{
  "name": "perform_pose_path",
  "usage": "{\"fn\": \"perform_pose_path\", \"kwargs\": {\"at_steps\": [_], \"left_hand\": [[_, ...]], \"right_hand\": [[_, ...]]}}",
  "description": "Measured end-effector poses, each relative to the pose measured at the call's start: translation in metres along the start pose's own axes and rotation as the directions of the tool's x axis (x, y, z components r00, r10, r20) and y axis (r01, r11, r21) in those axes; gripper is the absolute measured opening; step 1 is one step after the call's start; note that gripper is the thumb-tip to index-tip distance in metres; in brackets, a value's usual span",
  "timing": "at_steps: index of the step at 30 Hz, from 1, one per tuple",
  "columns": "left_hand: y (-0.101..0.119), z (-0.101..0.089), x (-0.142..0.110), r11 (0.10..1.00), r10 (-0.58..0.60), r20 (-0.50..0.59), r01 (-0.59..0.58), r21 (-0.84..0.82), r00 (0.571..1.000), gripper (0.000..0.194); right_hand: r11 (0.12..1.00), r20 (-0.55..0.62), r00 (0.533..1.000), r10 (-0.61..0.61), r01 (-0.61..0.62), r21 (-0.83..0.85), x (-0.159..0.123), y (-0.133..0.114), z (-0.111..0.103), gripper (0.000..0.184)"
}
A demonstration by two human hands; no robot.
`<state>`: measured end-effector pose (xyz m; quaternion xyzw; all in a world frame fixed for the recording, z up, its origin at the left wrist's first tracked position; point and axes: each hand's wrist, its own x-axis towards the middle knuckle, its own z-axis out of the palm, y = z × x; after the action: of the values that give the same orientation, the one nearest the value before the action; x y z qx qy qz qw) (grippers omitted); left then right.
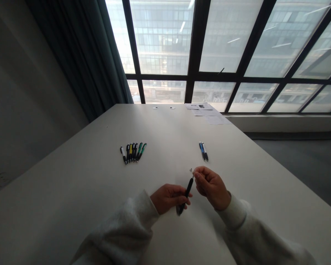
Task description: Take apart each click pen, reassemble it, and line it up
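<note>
Right now, your left hand (168,198) is closed around a black click pen (187,195), with the barrel held across the fingers and the lower end poking out below them. The pen lies tilted, its long axis rising from lower left to upper right, so its upper tip points into your right hand (211,187). That hand is drawn into a narrow pinch right at the tip. You can't tell from this view whether the fingertips grip the pen, or hold some small part of their own. Just beyond them, a tiny pale bit (191,170) seems to sit apart from the pen, but it's too small to identify. Your left hand is nearer the barrel and your right the tip.

Both hands are over the white worktop (71,184), and pale sleeves (127,228) cover your forearms. Farther ahead, a tight row of black, yellow and green pens (134,152) lies to the left, and a blue pen and a silver pen (203,151) lie side by side to the right. Loose papers (206,114) sit at the far edge.
</note>
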<state>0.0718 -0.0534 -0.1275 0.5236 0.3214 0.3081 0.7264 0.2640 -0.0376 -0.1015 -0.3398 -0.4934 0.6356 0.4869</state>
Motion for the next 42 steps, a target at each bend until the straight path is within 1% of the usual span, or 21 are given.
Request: {"fn": "perform_pose_path", "kwargs": {"at_steps": [6,10,12,13,14,15,17,18,19,21,22,24,26,28,30,32,33,34,36,38,42], "left_hand": [[0.002,0.001,0.0,1.0,-0.003,0.001,0.003,-0.002,1.0,0.046],[0.001,0.001,0.0,1.0,0.004,0.008,-0.004,-0.005,1.0,0.044],[0.0,0.0,0.0,1.0,0.015,0.005,-0.015,-0.012,1.0,0.043],[0.0,0.0,0.0,1.0,0.018,-0.001,-0.018,-0.015,1.0,0.043],[0.0,0.0,0.0,1.0,0.022,-0.006,-0.022,-0.015,1.0,0.043],[0.0,0.0,0.0,1.0,0.025,-0.012,-0.025,-0.017,1.0,0.043],[0.001,0.0,0.0,0.999,0.034,-0.023,-0.034,-0.027,0.999,0.043],[0.001,0.0,0.0,0.998,0.041,-0.028,-0.042,-0.036,0.999,0.042],[0.002,0.0,0.0,0.998,0.049,-0.032,-0.051,-0.045,0.998,0.042],[0.002,0.0,0.0,0.997,0.06,-0.04,-0.062,-0.055,0.997,0.041],[0.002,-0.001,0.0,0.996,0.062,-0.043,-0.064,-0.054,0.997,0.041],[0.001,-0.002,0.0,0.997,0.061,-0.053,-0.064,-0.051,0.997,0.042],[0.001,-0.003,0.0,0.997,0.062,-0.066,-0.065,-0.049,0.996,0.043],[0.002,-0.003,0.0,0.997,0.059,-0.076,-0.063,-0.041,0.995,0.045],[0.004,-0.003,-0.001,0.998,0.056,-0.086,-0.059,-0.023,0.995,0.045],[0.005,-0.003,-0.001,0.998,0.059,-0.102,-0.06,-0.002,0.993,0.043],[0.006,-0.003,-0.001,0.998,0.061,-0.111,-0.061,0.007,0.992,0.043],[0.006,-0.003,-0.001,0.998,0.061,-0.121,-0.06,0.014,0.991,0.043],[0.006,-0.002,0.0,0.998,0.055,-0.133,-0.053,0.023,0.99,0.044],[0.005,-0.003,0.001,0.998,0.052,-0.136,-0.048,0.03,0.989,0.044],[0.003,-0.004,0.001,0.998,0.048,-0.129,-0.043,0.038,0.991,0.045]], "right_hand": [[0.999,0.003,1.0,0.01,-0.01,-0.034,-0.002,0.004,0.003,0.028],[0.998,0.048,0.999,0.018,-0.015,-0.063,-0.004,0.006,0.003,0.027],[0.988,0.022,0.999,-0.025,0.028,-0.153,-0.004,0.007,0.0,0.028],[0.969,-0.015,0.997,-0.076,0.07,-0.238,-0.003,0.008,-0.002,0.028],[0.93,-0.052,0.988,-0.147,0.12,-0.348,-0.001,0.01,-0.005,0.028],[0.865,-0.072,0.971,-0.228,0.168,-0.473,0.002,0.013,-0.008,0.026],[0.678,-0.033,0.933,-0.36,0.237,-0.696,0.01,0.02,-0.016,0.021],[0.583,0.012,0.922,-0.386,0.254,-0.772,0.014,0.024,-0.02,0.021],[0.507,0.046,0.918,-0.395,0.259,-0.822,0.019,0.028,-0.024,0.024],[0.41,0.073,0.919,-0.387,0.242,-0.879,0.027,0.035,-0.029,0.032],[0.384,0.075,0.923,-0.377,0.229,-0.895,0.031,0.038,-0.03,0.034],[0.358,0.085,0.937,-0.338,0.212,-0.909,0.036,0.04,-0.03,0.029],[0.372,0.107,0.95,-0.294,0.217,-0.902,0.037,0.039,-0.029,0.022],[0.452,0.094,0.955,-0.282,0.219,-0.865,0.037,0.036,-0.029,0.017],[0.639,0.02,0.964,-0.264,0.19,-0.745,0.035,0.032,-0.03,0.014],[0.851,-0.041,0.982,-0.183,0.137,-0.507,0.032,0.027,-0.032,0.026],[0.925,-0.051,0.989,-0.136,0.108,-0.365,0.03,0.024,-0.032,0.032],[0.97,-0.048,0.994,-0.097,0.083,-0.23,0.028,0.02,-0.032,0.037],[0.998,-0.046,0.998,-0.054,0.052,-0.027,0.023,0.01,-0.031,0.041],[0.994,-0.054,0.998,-0.042,0.047,0.097,0.018,0.001,-0.028,0.042],[0.985,-0.044,0.997,-0.056,0.062,0.162,0.013,-0.008,-0.023,0.04]]}}
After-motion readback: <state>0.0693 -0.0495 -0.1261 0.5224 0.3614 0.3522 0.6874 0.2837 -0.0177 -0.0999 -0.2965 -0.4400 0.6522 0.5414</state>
